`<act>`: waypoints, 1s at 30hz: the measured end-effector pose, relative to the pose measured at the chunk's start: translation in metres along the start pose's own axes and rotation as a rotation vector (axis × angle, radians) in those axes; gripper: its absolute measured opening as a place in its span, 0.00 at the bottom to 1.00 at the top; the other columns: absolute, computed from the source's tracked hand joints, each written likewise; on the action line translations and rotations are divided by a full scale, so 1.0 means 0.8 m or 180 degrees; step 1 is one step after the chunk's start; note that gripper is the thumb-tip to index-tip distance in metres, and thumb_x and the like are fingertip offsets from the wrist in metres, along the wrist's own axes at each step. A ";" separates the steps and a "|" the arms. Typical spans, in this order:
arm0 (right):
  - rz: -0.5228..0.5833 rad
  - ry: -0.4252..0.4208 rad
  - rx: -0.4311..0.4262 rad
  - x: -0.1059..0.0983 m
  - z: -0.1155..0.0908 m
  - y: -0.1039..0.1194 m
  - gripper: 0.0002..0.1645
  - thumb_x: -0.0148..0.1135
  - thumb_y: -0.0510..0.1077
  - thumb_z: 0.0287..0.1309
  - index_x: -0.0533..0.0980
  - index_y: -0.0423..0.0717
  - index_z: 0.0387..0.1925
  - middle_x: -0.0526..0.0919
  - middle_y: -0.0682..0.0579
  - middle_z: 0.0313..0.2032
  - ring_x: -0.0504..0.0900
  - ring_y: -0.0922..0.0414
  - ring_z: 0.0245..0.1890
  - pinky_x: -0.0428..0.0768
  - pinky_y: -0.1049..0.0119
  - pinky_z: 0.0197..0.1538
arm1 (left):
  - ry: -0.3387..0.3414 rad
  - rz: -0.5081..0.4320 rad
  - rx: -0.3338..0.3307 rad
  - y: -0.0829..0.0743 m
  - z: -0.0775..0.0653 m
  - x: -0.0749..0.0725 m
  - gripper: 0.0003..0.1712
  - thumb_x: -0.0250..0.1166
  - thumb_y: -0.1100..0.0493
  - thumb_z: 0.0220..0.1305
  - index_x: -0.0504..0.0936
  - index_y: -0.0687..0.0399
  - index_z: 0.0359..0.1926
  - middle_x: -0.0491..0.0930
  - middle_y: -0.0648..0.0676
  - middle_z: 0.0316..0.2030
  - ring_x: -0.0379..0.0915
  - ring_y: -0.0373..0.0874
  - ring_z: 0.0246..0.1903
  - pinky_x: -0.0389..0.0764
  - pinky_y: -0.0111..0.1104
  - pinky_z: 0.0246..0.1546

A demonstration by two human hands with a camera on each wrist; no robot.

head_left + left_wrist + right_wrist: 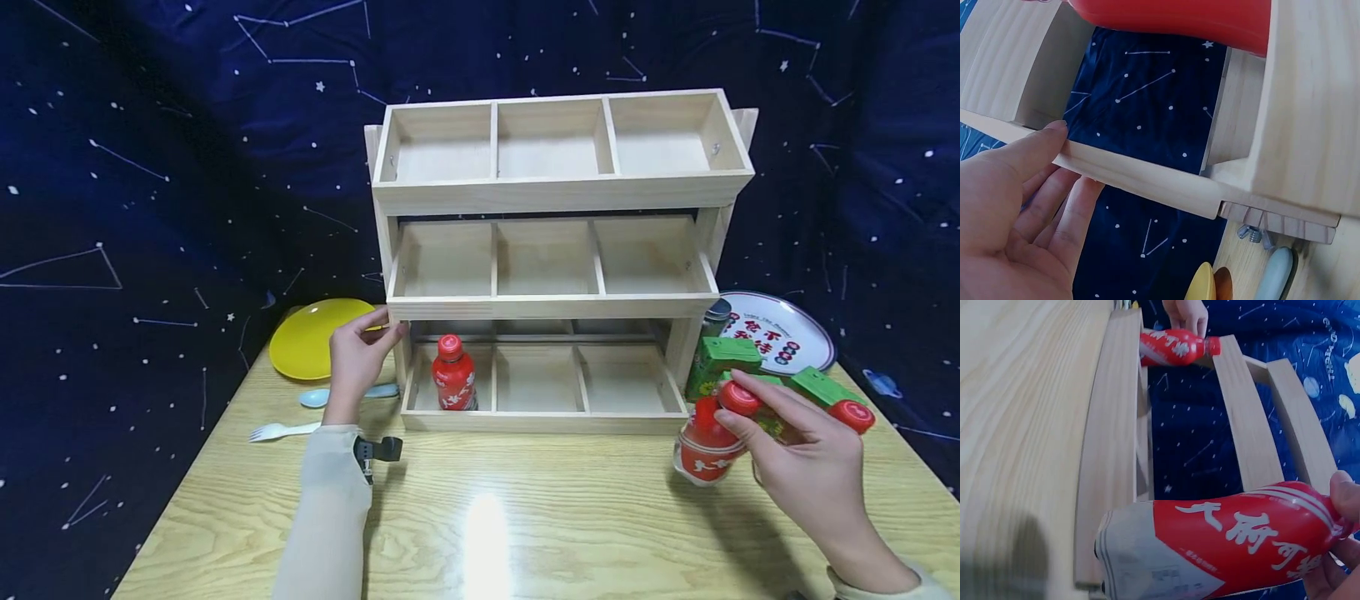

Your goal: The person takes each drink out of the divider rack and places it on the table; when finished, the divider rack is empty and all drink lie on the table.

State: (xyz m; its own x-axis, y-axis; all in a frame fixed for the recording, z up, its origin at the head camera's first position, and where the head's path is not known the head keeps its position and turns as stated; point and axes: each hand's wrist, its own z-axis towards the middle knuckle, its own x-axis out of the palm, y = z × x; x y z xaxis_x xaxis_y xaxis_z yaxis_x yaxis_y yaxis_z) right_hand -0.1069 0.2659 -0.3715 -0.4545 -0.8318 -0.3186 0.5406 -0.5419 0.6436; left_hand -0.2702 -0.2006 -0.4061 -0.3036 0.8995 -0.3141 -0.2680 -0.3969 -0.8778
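A three-tier wooden rack (562, 196) stands on the table, each tier split into three compartments. My left hand (356, 358) grips its left upright (1147, 178), thumb on one face and fingers on the other. In the bottom tier's left compartment, a red cola bottle (453, 383) stands upright. My right hand (813, 467) pinches another red cola bottle (708, 458) near its cap, to the right of the rack and in front of it. That bottle's white-lettered label (1247, 534) fills the lower right wrist view.
Right of the rack are green cartons (726, 354), a dark-lidded jar (717, 317), another red-capped bottle (851, 415) partly behind my hand, and a white plate (813, 333). At left lie a yellow plate (303, 342), a blue spoon (315, 398) and a white fork (281, 431).
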 end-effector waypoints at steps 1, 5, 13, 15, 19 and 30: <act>-0.0100 -0.0024 0.0069 -0.003 -0.001 -0.003 0.34 0.73 0.15 0.32 0.81 0.29 0.49 0.86 0.61 0.45 0.78 0.69 0.28 0.72 0.86 0.30 | -0.0007 -0.0012 0.0010 -0.001 0.000 0.000 0.25 0.75 0.52 0.56 0.85 0.50 0.55 0.85 0.54 0.45 0.85 0.48 0.40 0.85 0.35 0.41; -0.0461 -0.0110 0.0391 -0.013 -0.004 -0.010 0.33 0.75 0.19 0.34 0.83 0.35 0.49 0.83 0.75 0.37 0.67 0.70 0.17 0.62 0.77 0.17 | 0.0010 -0.0068 0.0012 -0.001 0.001 0.001 0.25 0.75 0.52 0.56 0.85 0.51 0.55 0.85 0.55 0.45 0.85 0.48 0.40 0.85 0.35 0.42; -0.0716 -0.0158 0.0777 -0.020 -0.010 -0.024 0.31 0.76 0.23 0.40 0.83 0.40 0.51 0.80 0.81 0.35 0.80 0.80 0.33 0.74 0.89 0.37 | 0.0024 -0.0065 -0.0042 0.000 0.001 0.002 0.25 0.75 0.52 0.57 0.84 0.49 0.56 0.85 0.54 0.45 0.84 0.47 0.40 0.85 0.37 0.43; -0.0736 -0.0164 0.0778 -0.019 -0.011 -0.027 0.31 0.76 0.24 0.39 0.83 0.39 0.50 0.80 0.81 0.34 0.79 0.80 0.33 0.73 0.89 0.38 | 0.0005 -0.0041 -0.0041 0.001 0.000 0.001 0.25 0.75 0.52 0.57 0.84 0.50 0.56 0.85 0.54 0.46 0.84 0.48 0.40 0.85 0.37 0.43; -0.0800 -0.0117 0.0806 -0.022 -0.016 -0.032 0.29 0.77 0.26 0.42 0.83 0.39 0.51 0.77 0.83 0.34 0.78 0.82 0.32 0.73 0.90 0.38 | 0.0008 -0.0030 -0.0009 0.001 -0.002 0.003 0.25 0.75 0.52 0.57 0.84 0.51 0.56 0.85 0.55 0.46 0.85 0.49 0.40 0.85 0.36 0.42; -0.1313 0.0944 0.0575 -0.052 0.005 -0.029 0.29 0.78 0.39 0.48 0.78 0.40 0.52 0.82 0.36 0.43 0.68 0.88 0.34 0.72 0.90 0.31 | 0.0006 -0.0076 -0.0015 0.001 -0.001 0.002 0.26 0.75 0.52 0.57 0.84 0.51 0.56 0.85 0.55 0.46 0.85 0.49 0.40 0.85 0.34 0.42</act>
State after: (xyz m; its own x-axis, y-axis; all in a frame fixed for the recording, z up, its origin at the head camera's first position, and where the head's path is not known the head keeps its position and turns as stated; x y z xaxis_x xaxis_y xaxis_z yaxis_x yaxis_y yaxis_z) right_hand -0.1033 0.3132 -0.3707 -0.3697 -0.5667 -0.7363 0.2173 -0.8232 0.5245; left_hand -0.2702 -0.1993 -0.4078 -0.2956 0.9091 -0.2936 -0.2707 -0.3744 -0.8868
